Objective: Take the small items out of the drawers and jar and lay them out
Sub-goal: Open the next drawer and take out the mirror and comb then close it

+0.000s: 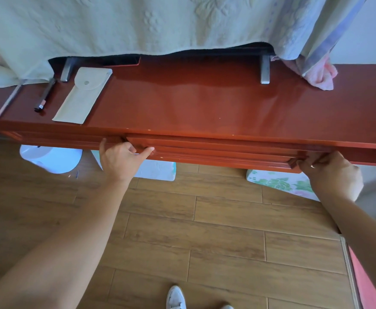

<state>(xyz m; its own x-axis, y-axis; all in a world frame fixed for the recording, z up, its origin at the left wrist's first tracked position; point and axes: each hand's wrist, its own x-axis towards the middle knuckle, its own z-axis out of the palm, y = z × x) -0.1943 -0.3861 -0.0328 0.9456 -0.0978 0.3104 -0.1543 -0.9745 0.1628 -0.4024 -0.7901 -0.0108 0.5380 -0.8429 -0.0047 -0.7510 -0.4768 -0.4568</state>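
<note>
The left hand (pixel 121 159) and right hand (pixel 330 172) each grip one end of the drawer front (pixel 216 152) under the bench's (pixel 205 103) front edge. Pulling both ends evenly should keep it from jamming. A pouch (pixel 82 97) and pencils (pixel 44 97) lie at the bench's left end.

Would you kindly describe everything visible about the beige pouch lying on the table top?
The beige pouch is a flat, slim rectangle that looks like soft fabric or suede. Its rounded flap is shut, with a small round snap. It lies flat and angled at the left of the glossy red-brown table top, flap end toward the back. A dark pen lies beside it, apart. Neither hand touches it.
</note>
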